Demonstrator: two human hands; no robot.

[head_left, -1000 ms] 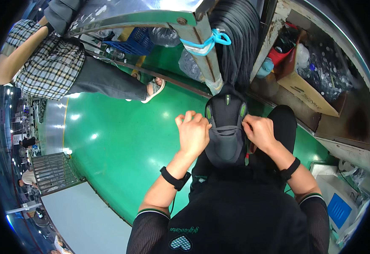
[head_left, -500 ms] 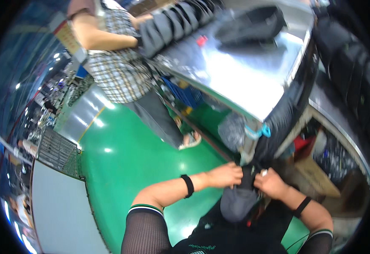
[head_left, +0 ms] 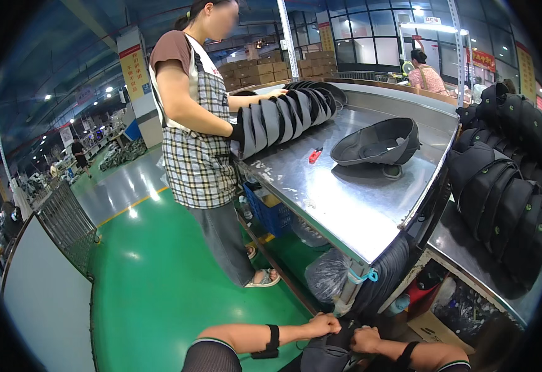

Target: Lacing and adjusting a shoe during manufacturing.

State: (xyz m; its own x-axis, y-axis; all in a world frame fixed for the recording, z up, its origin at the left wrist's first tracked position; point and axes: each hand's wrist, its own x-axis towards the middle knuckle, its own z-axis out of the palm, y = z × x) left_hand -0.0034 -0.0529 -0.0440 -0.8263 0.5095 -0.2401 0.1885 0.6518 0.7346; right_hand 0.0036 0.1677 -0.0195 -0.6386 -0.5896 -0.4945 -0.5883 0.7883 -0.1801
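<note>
Left hand (head_left: 322, 324): near lower edge, forearm lying level from the left, black wristband (head_left: 273, 338) on it; fingers curled shut on the top edge of the dark grey cap piece (head_left: 328, 354).
Dark grey cap piece: in the lap, between both hands, below the worktop's near corner.
Right hand (head_left: 366, 339): just right of the left, knuckles up, fingers closed on the same edge.
Step in hand, as judged: gripping and tugging the piece into shape; next move likely calls for an even pull from both sides.
Co-worker in checked apron (head_left: 198, 133): standing far left, sorting a fanned row of cap panels (head_left: 286, 118).
Steel worktop (head_left: 351, 204): centre, bearing an upturned grey cap (head_left: 377, 142) and a small red tool (head_left: 315, 155).
Black finished pieces (head_left: 503, 186): stacked on the right shelf.
</note>
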